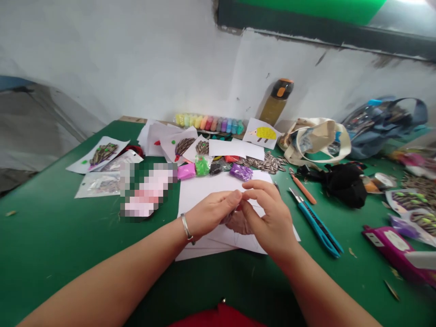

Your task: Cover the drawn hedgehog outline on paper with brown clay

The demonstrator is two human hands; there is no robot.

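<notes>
My left hand (213, 212) and my right hand (269, 218) meet over a stack of white paper sheets (204, 188) on the green table (51, 236). Both hands have their fingertips pinched together around something small between them; a bit of red shows at the pinch, but I cannot make out what it is. A silver bangle (185, 228) sits on my left wrist. Just beyond the hands lie small bags of clay: pink (186, 171), green (202, 165), dark (215, 168) and purple (241, 172).
A pile of sunflower seeds (267, 162) lies behind the paper. Paper hedgehog pictures (102, 154) spread at the back left. A teal utility knife (318, 223) and an orange pencil (304, 189) lie right. Bags (316, 141), a bottle (276, 102) and a clay strip (209, 122) line the wall.
</notes>
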